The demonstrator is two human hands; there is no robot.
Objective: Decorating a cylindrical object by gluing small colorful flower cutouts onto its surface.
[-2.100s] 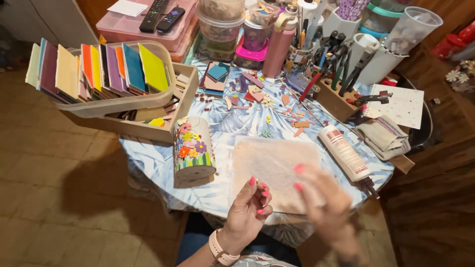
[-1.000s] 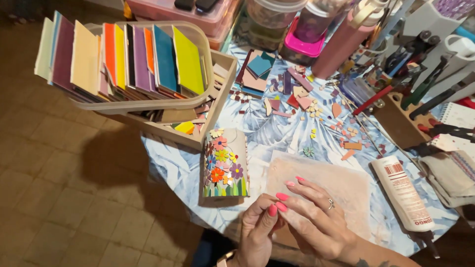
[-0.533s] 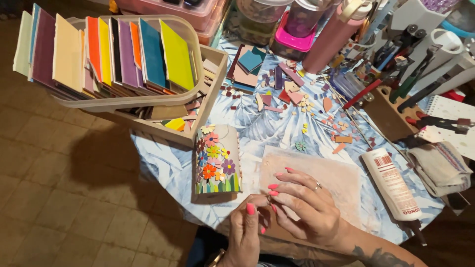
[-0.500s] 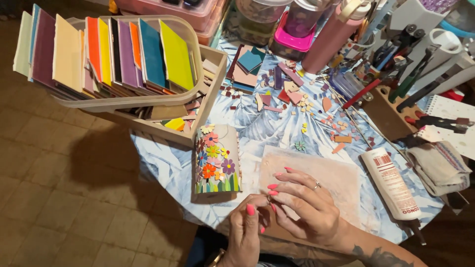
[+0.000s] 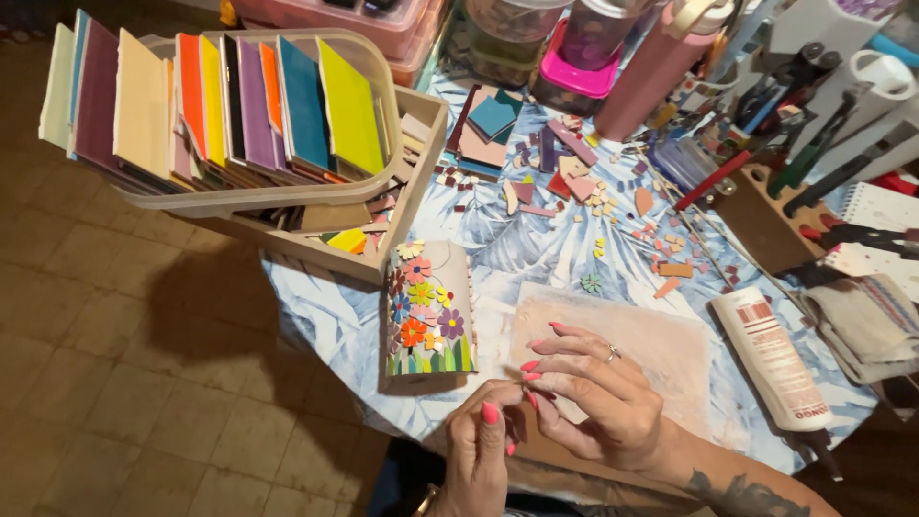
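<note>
At the near edge of the desk, head view: both hands meet just above the person's lap, fingertips together.
Left hand (image 5: 479, 450): raised from below, fingers curled in narrow, thumb and forefinger pinched at the same spot as the other hand's fingertips; whatever sits between them is too small to make out.
Right hand (image 5: 598, 397): palm down, a ring on one finger, fingers bent and drawn close, tips touching the left hand's tips; it lies over the near edge of the pale work board (image 5: 641, 349).
Mosaic vase (image 5: 428, 311): lies on its side just left of the hands, near but not touching them, covered with small coloured flowers and green blades.
Glue tube (image 5: 773, 359): white, lying right of the board, well apart from the hands.
Tile chips (image 5: 584, 187): loose coloured pieces scattered over the blue leaf-print cloth (image 5: 517, 249) beyond the board.
Tile rack (image 5: 220, 115): beige holder with coloured tiles standing on edge, resting on a wooden tray (image 5: 412, 191) at the far left.
Tools (image 5: 804, 124): pliers and nippers stand in a holder at the far right, beside a pink bottle (image 5: 656, 67).
Folded cloth (image 5: 866, 321): right of the glue tube.
</note>
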